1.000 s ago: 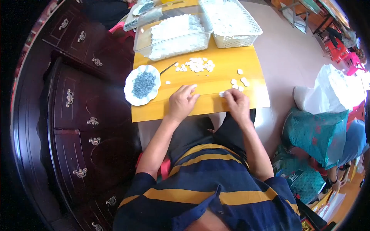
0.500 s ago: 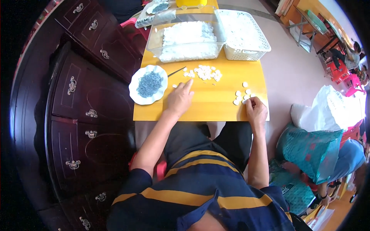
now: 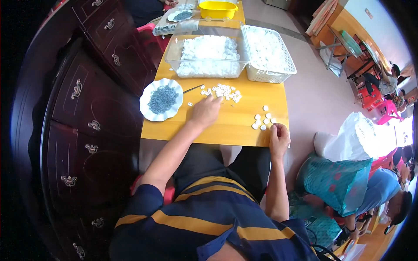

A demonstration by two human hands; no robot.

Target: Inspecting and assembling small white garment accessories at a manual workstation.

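My left hand [image 3: 205,114] reaches over the yellow-wood table, fingers stretched out and fingertips at the near edge of a loose cluster of small white pieces [image 3: 225,91]. These look like little discs with holes. To its left is a white scalloped plate [image 3: 145,111] heaped with small grey-blue bits [image 3: 163,99], too fine to make out. A thin dark stick [image 3: 193,88] lies between plate and cluster. Near the table's right edge my right hand [image 3: 279,139] is closed in a pinch beside several round white pieces [image 3: 265,121]. Whatever its fingertips hold is hidden.
A clear plastic bin [image 3: 170,60] and a white perforated basket [image 3: 272,77], both full of white pieces, stand behind. Farther back is a yellow tub [image 3: 217,9]. Dark drawers [image 3: 82,108] line the left. Teal bags [image 3: 335,180] and people [image 3: 383,187] are at right.
My left hand has moved forward, from just short of the loose cluster to its near edge. My right hand stays beside the round pieces. The whole view has shifted a little.
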